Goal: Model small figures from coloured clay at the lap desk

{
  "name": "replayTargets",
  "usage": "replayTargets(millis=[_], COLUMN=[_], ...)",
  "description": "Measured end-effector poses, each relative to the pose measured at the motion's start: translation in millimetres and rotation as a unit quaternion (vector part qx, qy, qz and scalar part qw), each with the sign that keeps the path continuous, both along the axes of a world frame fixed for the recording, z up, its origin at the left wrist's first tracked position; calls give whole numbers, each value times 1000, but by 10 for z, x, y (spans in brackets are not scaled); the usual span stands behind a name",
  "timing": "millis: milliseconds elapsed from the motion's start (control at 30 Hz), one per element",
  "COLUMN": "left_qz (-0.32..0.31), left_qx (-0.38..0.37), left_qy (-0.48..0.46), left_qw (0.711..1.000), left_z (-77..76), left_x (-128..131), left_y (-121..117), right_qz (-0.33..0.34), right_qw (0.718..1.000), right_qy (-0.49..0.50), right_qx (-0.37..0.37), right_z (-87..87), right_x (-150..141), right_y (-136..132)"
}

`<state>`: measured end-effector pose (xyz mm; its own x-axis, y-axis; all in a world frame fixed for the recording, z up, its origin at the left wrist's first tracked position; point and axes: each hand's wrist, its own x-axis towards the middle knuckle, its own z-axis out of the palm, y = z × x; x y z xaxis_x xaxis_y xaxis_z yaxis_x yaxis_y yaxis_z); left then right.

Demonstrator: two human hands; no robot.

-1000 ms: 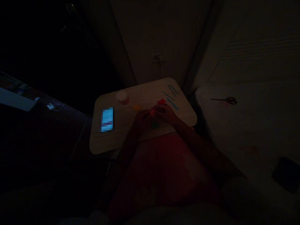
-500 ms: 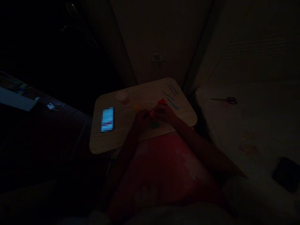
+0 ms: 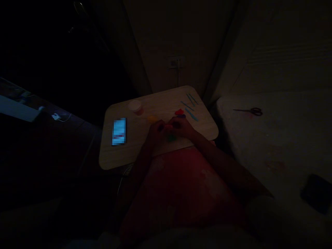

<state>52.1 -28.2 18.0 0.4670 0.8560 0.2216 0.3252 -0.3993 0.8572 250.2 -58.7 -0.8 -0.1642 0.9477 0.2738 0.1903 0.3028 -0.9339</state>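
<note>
Left hand (image 3: 155,133) and right hand (image 3: 182,126) meet mid-table, curled — closure unclear in dark, small pinkish piece (image 3: 168,127) betw. them. Wood table (image 3: 129,154): phone (image 3: 119,131) left, blue tools (image 3: 190,107) far right; scissors (image 3: 247,111) on bed, right.

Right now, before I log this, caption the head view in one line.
The left hand and right hand meet near a red piece on a wooden table, beside a lit phone.
</note>
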Motion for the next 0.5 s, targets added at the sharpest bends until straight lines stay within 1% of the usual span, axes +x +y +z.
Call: replayTargets(millis=[100, 200, 333, 500], left_qz=[-7, -13, -6, -6], left_qx=[-11, -7, -27, -41], left_qy=[-26, -41, -38, -36], left_qw=[1000, 999, 999, 998], left_z=[13, 22, 24, -27], left_x=[0, 3, 16, 14], left_y=[1, 5, -13, 0], right_qz=[-4, -8, -17, -19], right_qw=[1000, 999, 998, 997], right_qy=[28, 53, 65, 67], right_qx=[6, -8, -21, -21], right_z=[19, 29, 19, -30], right_x=[-4, -2, 9, 23], right_y=[2, 1, 8, 43])
